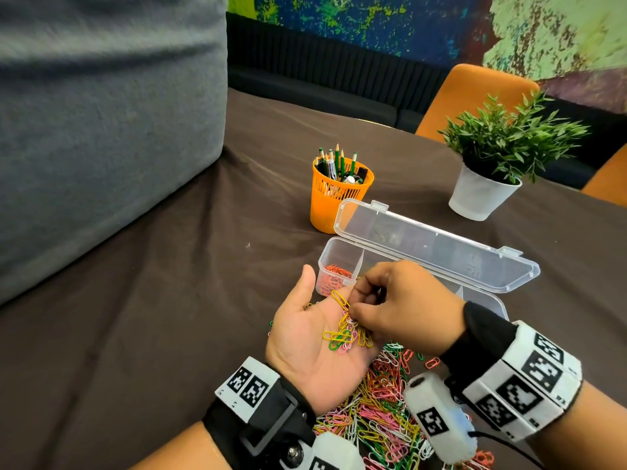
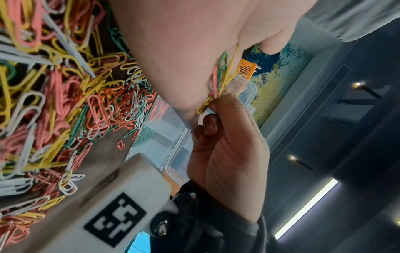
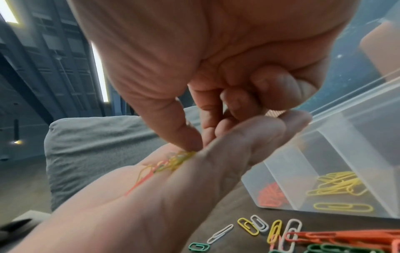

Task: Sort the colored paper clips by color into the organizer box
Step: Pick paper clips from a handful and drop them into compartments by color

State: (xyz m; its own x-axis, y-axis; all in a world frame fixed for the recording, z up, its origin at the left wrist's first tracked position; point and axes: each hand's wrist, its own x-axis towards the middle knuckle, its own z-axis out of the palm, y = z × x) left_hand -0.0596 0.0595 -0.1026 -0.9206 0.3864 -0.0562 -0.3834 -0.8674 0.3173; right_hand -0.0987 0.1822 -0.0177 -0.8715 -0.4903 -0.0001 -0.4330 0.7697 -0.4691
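Observation:
My left hand [image 1: 305,337] lies palm up, fingers relaxed, carrying a small heap of yellow, green and pink paper clips [image 1: 346,335]. My right hand [image 1: 393,300] hovers over that palm with fingers curled; thumb and forefinger pinch a clip in the heap [image 3: 173,162]. Which colour it grips is blurred. Just behind the hands stands the clear organizer box [image 1: 339,252], lid open. Its left end compartment holds orange clips [image 1: 336,276], and the compartment beside it holds yellow clips [image 3: 337,186]. A big mixed pile of clips [image 1: 383,401] covers the cloth under my wrists.
An orange pencil cup [image 1: 341,195] stands behind the box's left end. A potted plant in a white pot [image 1: 485,195] is at the back right. A grey cushion [image 1: 101,130] fills the left side. Loose clips [image 3: 259,227] lie in front of the box.

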